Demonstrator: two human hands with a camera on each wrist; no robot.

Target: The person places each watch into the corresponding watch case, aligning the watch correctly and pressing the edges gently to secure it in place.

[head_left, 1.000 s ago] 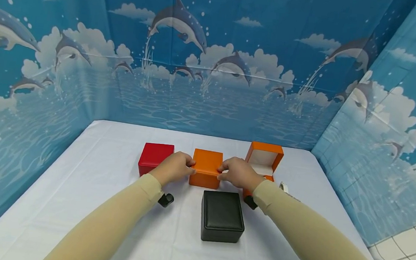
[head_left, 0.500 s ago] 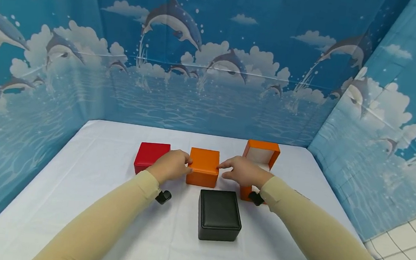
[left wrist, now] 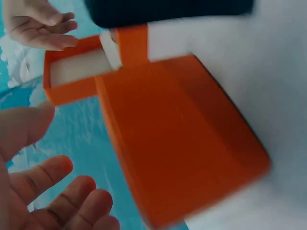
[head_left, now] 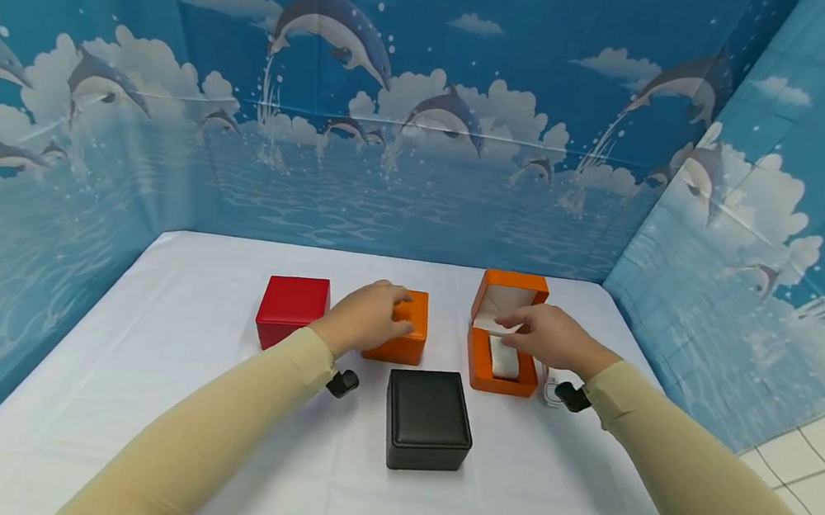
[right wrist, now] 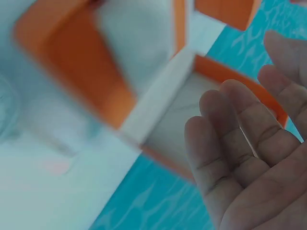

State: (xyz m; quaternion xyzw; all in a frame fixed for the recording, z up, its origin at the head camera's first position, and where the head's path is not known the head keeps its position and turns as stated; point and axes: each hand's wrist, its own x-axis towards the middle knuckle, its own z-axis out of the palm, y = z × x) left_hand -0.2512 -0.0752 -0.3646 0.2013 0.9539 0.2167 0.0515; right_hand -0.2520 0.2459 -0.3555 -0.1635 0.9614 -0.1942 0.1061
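Observation:
My left hand [head_left: 371,318] hovers over the left part of a closed orange box [head_left: 411,328]. In the left wrist view its loosely bent fingers stand apart from that box [left wrist: 182,139] and hold nothing. Farther right, my right hand [head_left: 557,338] is in front of an opened orange box [head_left: 477,365], whose lid stands up at the back. A white cushion [head_left: 503,357] sits inside that box. Nearly straight fingers [right wrist: 228,139] show in the right wrist view, crossing in front of the pale lid lining [right wrist: 175,115], with nothing held.
A closed black box [head_left: 430,413] stands nearest the front. The closed red box [head_left: 294,302] is on the left. What looks like a white wristwatch [head_left: 553,389] lies right of the opened box, partly covered by the wrist camera. Dolphin-print curtains [head_left: 403,199] border the white tablecloth [head_left: 178,293].
My right hand has left the closed orange box and moved right to the opened one. The left hand has gone from that closed box's left side to above it. The boxes stay in place.

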